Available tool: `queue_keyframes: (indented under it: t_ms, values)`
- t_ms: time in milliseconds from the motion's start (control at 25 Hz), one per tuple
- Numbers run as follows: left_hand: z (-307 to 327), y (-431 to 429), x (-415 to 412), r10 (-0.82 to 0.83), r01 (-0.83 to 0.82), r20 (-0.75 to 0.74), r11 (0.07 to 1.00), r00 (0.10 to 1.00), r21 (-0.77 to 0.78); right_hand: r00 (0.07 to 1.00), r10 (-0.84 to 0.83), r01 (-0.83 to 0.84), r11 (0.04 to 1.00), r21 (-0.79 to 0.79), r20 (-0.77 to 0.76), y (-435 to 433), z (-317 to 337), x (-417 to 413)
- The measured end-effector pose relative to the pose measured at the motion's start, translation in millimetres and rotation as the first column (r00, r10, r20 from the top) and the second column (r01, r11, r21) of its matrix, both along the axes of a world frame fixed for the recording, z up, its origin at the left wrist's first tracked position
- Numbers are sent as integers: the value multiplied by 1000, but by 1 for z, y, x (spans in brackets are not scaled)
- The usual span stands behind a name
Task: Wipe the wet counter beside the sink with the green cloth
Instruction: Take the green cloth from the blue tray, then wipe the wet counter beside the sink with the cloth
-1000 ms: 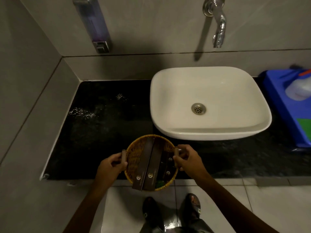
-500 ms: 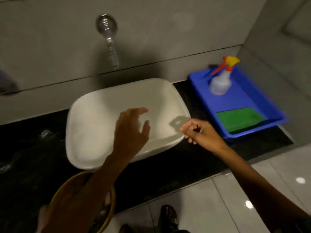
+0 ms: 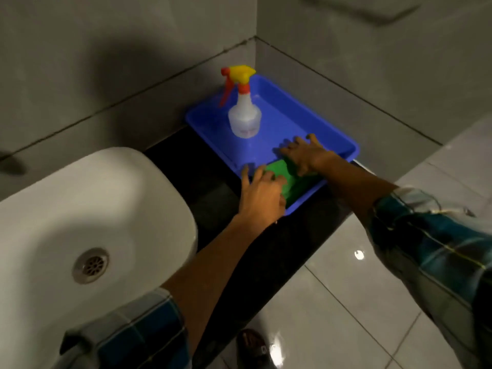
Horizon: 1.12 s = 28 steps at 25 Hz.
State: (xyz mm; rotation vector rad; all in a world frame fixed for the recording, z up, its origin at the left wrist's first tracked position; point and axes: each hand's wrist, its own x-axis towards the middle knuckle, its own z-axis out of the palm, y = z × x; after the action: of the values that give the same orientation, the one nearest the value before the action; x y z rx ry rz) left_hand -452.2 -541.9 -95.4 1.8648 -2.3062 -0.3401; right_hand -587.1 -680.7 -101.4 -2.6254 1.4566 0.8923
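Head view: half a second ago both my hands hung over the sink (image 3: 87, 209), well short of the tray (image 3: 279, 123). Now they are in the tray, on the cloth (image 3: 286, 179). The basket I held a second ago is out of sight. So the fetch has become a pick-up, and no wiping has begun.

My left hand (image 3: 262, 194) lies flat on the cloth's 8 o'clock end, fingers spread and extended, not yet curled under it. My right hand (image 3: 302, 154) covers the 2 o'clock end, fingers splayed toward 10 o'clock; I cannot tell whether its thumb has pinched an edge.

The cloth lies folded flat in the tray's near corner, at 4 o'clock from the bottle (image 3: 243, 117). Its long axis seems to run from 8 to 2 o'clock, along the tray's near rim, though my hands hide both ends.

Judging from the task, I must close on it, lift it and carry it to the counter (image 3: 210, 182).
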Motion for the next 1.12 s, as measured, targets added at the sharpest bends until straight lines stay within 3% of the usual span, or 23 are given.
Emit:
queue_keyframes:
  t_ms: [80,200,320,480,520,560,600,640,680,720,800,880,1040,1120]
  values:
    - [4,-18,1,15,-16,23,998,1000,53,999,26,-28,997,-75,-27,2,12,-2]
    - [16,-36,5,68,-52,-82,980,994,191,984,98,-74,984,-165,146,17,36,-12]
    - [31,-30,12,72,-52,-124,986,990,158,951,50,-21,995,-98,304,36,81,-25]
    - [74,11,54,118,-94,-344,992,932,87,908,-118,114,993,34,401,64,149,-28]
    - [87,27,72,161,-145,-401,987,902,72,829,-200,152,979,134,522,74,158,-24]
    - [98,46,96,217,-209,-468,975,857,71,674,-323,169,943,287,665,89,166,-12]
    - [107,66,121,255,-250,-542,964,801,84,441,-468,139,879,456,766,105,171,5]
    - [115,90,144,270,-265,-604,959,749,101,223,-574,89,817,570,788,119,172,28]
    - [123,116,167,280,-273,-635,955,720,113,71,-638,62,770,635,767,133,168,58]
    - [128,141,187,305,-294,-637,947,708,126,-8,-666,78,743,665,746,150,162,89]
    - [135,201,234,380,-388,-613,913,693,128,-39,-636,104,764,637,770,191,156,167]
    - [141,261,278,457,-499,-622,858,636,120,-39,-604,29,796,605,796,231,163,240]
    - [132,408,376,608,-784,-696,612,382,104,51,-654,-245,724,645,755,330,180,376]
    - [110,476,416,683,-873,-684,467,255,140,166,-626,-313,699,642,762,382,165,440]
